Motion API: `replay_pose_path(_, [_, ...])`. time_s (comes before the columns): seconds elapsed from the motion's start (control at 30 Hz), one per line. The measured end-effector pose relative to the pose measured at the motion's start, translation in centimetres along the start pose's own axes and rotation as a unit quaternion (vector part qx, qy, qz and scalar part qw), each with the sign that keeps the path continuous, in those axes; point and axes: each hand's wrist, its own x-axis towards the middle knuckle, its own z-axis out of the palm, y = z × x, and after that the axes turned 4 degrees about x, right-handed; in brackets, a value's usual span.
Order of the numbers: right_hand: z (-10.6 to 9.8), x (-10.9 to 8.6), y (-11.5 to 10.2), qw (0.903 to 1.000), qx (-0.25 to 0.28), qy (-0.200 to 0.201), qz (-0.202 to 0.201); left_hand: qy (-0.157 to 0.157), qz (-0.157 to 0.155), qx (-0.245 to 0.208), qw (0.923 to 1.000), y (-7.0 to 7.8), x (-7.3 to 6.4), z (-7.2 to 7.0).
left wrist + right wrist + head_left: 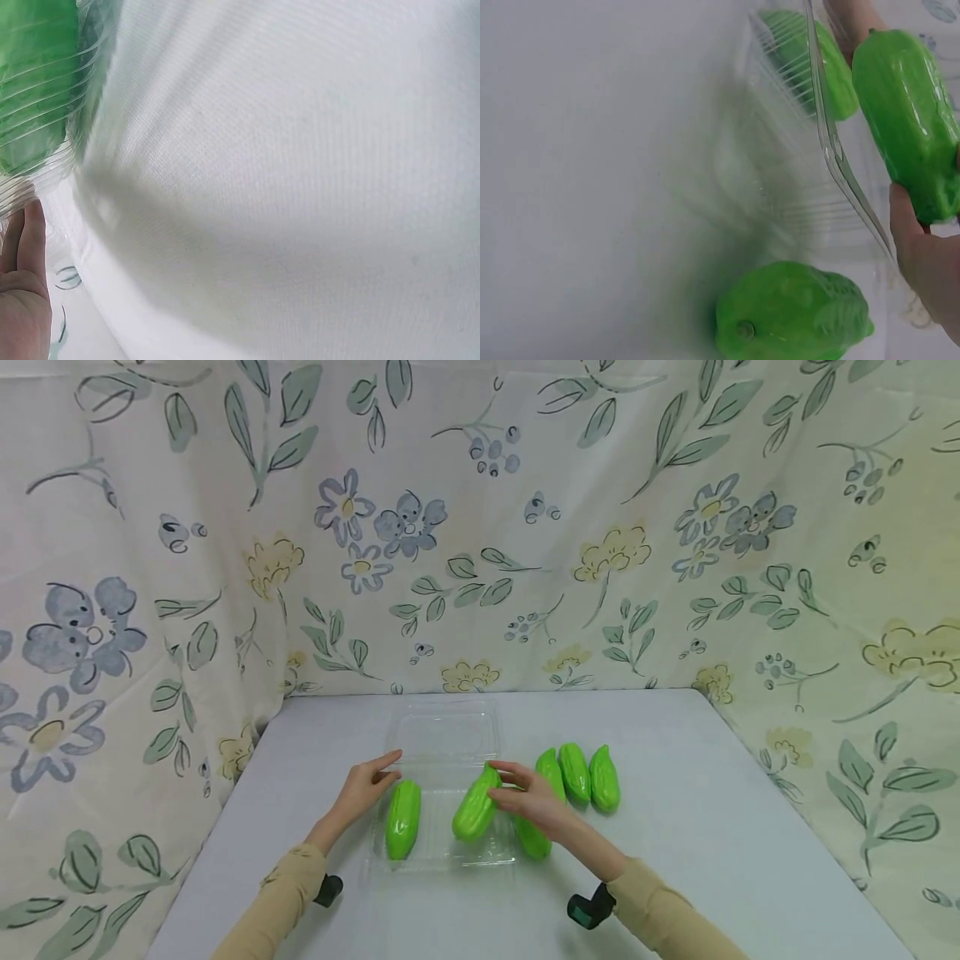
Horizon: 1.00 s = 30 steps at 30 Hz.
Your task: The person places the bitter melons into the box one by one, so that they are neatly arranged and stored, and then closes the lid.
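Note:
My right hand (536,797) pinches a glossy green gourd (476,810) by its narrow stem end, tilted over the right half of a clear plastic clamshell box (450,862). In the right wrist view, this gourd (907,112) hangs above the box rim (836,161), with the thumb against it. A second green gourd (403,820) lies lengthwise in the box's left side. My left hand (363,787) is at the box's back left edge, its fingers fairly straight. The left wrist view shows those fingers (31,240) touching the ribbed plastic wall.
The box's lid (444,732) lies folded back toward the curtain. Just right of the box lies another gourd (534,841), partly behind my right hand. Farther back right are three more gourds (575,774). A floral curtain (480,527) hangs behind the white table (675,860).

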Motion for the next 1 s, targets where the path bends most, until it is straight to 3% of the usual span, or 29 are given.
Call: replay_pose_path(1.0, [3.9, 1.5, 1.4, 0.9986, -0.032, 0.004, -0.041, 0.006, 0.005, 0.0, 1.0, 0.2, -0.1, 0.0])
